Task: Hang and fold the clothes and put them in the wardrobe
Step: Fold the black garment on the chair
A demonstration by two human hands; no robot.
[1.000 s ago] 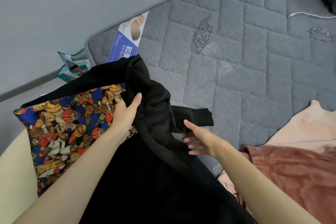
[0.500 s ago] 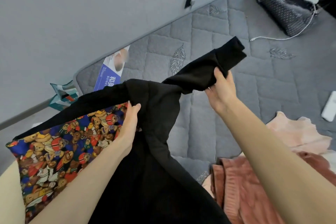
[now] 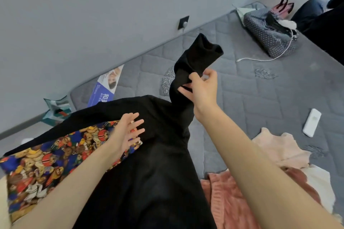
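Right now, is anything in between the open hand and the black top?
No, nothing visible. The left hand is spread open directly in front of the black long-sleeved garment, at its edge with the teddy-bear print fabric. The right hand pinches its raised sleeve.

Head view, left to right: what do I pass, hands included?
Teal bag → blue mattress label → left hand → right hand, its grip on the black sleeve → dotted bag → white remote.
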